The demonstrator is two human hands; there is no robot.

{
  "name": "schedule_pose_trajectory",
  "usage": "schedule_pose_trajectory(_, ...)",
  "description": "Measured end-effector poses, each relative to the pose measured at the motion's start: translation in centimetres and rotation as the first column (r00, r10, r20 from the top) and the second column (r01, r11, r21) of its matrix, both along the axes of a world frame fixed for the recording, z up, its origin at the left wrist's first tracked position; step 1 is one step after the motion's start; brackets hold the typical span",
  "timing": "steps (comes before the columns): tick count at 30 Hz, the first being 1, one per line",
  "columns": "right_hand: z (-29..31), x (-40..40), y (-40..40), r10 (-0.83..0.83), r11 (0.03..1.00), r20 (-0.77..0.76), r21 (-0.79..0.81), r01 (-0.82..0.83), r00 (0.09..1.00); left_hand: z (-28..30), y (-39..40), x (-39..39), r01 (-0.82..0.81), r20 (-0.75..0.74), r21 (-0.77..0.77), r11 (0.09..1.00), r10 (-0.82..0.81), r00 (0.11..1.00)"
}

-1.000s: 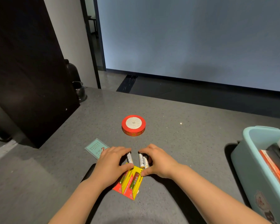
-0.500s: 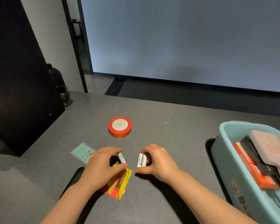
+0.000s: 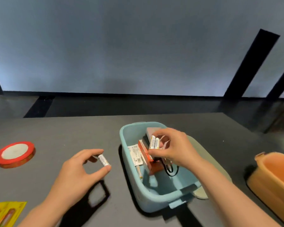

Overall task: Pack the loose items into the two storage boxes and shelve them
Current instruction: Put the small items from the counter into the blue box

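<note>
Two hands are seen over a dark grey table (image 3: pixel 75 131). One white battery (image 3: pixel 103 160) is pinched between the thumb and forefinger of the left hand (image 3: pixel 79 174), which is held above the tabletop just left of the blue box (image 3: pixel 156 199). Two white batteries (image 3: pixel 154 142) are pinched side by side in the fingers of the right hand (image 3: pixel 174 148), which is held over the open blue box, above the things stacked inside it.

Two storage boxes are counted on the table: the blue box in the middle and an orange box (image 3: pixel 275 179) at the right edge, cut off by the frame. Inside the blue box are seen a red and orange carton (image 3: pixel 146 154) standing on edge, a white printed packet (image 3: pixel 135 154) against it, dark flat items and a pale one behind, partly hidden by the right hand, one loose battery (image 3: pixel 139 172) on the box floor, and a black cord loop (image 3: pixel 170 170). A pale flat lid (image 3: pixel 202 192) is seen beneath the far side of the blue box.

One red tape roll (image 3: pixel 15 154) is lying flat on the table at the left. One yellow battery card (image 3: pixel 6 213) is seen at the bottom left corner, with two red-rimmed pockets; whether they are filled cannot be told
</note>
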State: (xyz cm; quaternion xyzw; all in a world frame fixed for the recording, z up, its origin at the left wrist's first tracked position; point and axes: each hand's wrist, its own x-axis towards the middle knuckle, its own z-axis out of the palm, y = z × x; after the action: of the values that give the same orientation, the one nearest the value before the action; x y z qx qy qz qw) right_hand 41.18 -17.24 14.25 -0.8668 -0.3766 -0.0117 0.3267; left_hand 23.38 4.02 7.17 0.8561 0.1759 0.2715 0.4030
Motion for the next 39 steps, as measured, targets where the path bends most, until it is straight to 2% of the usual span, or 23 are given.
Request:
schedule_pose_trajectory(4, -2.0, 2.8, 0.9, 0.077, 0.978, 0.025, -0.197, -0.070, 0.997, -0.3, -2.1, 2.6, -0.017, 0.002, -0.012, 1.000, 0.017, 1.000)
schedule_pose_trajectory(6, -3.0, 4.1, 2.8, 0.150, 0.945, 0.088, -0.307, -0.116, 0.985, -0.4, -2.5, 3.7, -0.037, 0.008, -0.028, 0.999, 0.037, 0.999)
schedule_pose_trajectory(9, -4.3, 5.8, 5.9, 0.265, 0.861, 0.204, -0.490, -0.136, 0.942, -0.4, -2.6, 4.7, -0.078, 0.021, -0.036, 0.996, 0.078, 0.997)
schedule_pose_trajectory(12, -5.5, 7.3, 8.6, 0.345, 0.760, 0.198, -0.633, -0.149, 0.918, -0.5, -2.1, 5.2, -0.126, 0.015, -0.033, 0.992, 0.127, 0.992)
schedule_pose_trajectory(16, -7.4, 8.7, 11.1, 0.405, 0.634, 0.179, -0.761, -0.135, 0.897, -0.8, -1.1, 5.4, -0.141, -0.025, -0.017, 0.990, 0.141, 0.990)
schedule_pose_trajectory(20, -8.6, 9.5, 12.3, 0.438, 0.584, 0.212, -0.806, -0.097, 0.873, -1.3, -0.6, 5.7, -0.165, -0.030, -0.018, 0.986, 0.164, 0.986)
schedule_pose_trajectory(25, -8.7, 9.4, 12.2, 0.439, 0.591, 0.245, -0.803, -0.073, 0.864, -1.7, -1.3, 6.0, -0.136, -0.056, -0.023, 0.990, 0.135, 0.989)
schedule_pose_trajectory(27, -8.0, 9.2, 11.3, 0.418, 0.657, 0.246, -0.746, -0.104, 0.875, -1.4, -1.6, 6.4, -0.108, -0.059, -0.004, 0.994, 0.108, 0.992)
schedule_pose_trajectory(30, -6.3, 8.7, 8.7, 0.307, 0.838, 0.233, -0.527, -0.145, 0.923, -0.3, -1.7, 7.7, -0.056, -0.072, 0.067, 0.996, 0.060, 0.996)
schedule_pose_trajectory(32, -5.4, 8.3, 6.7, 0.231, 0.910, 0.228, -0.395, -0.127, 0.946, 0.5, -1.8, 9.3, 0.003, -0.095, 0.136, 0.991, 0.010, 0.995)
schedule_pose_trajectory(35, -4.9, 7.4, 4.1, 0.133, 0.964, 0.201, -0.252, -0.080, 0.970, 1.0, -2.2, 12.8, 0.132, -0.210, 0.263, 0.956, -0.077, 0.975)
schedule_pose_trajectory(39, -5.4, 6.8, 1.8, -0.013, 0.997, 0.169, -0.070, 0.026, 0.986, 0.3, -2.2, 17.4, 0.265, -0.391, 0.467, 0.844, -0.072, 0.918)
